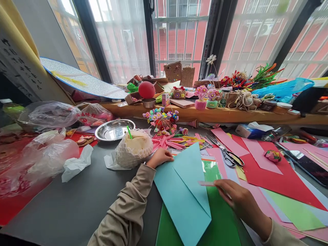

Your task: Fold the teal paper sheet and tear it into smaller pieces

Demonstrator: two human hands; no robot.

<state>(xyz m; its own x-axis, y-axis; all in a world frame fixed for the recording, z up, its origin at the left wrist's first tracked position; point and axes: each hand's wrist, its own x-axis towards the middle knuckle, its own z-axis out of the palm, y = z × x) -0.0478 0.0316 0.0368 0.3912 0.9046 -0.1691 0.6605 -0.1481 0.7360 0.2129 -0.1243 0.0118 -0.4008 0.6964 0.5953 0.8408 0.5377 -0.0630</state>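
A folded sheet of light-blue paper (179, 191) lies slantwise on a green sheet (220, 212), with a diagonal flap edge across it. At its upper left edge rests my left hand (160, 158), fingers drawn together on the paper. My right hand (238, 196) is closed around a thin pink strip (206, 183), which points left over the right part of the blue paper. Motion blurs the strip, so its exact kind is unclear. Close to my left hand stands a peeled coconut (134, 147) in foam netting with a green straw.
Black-handled scissors (232, 159) lie beyond the blue paper, near red paper (276, 171) and pink strips (166, 141). A metal plate (115, 130) and plastic bags (51, 150) are to the left. A phone (310, 167) lies far right. Crafts line the wooden sill (128, 111).
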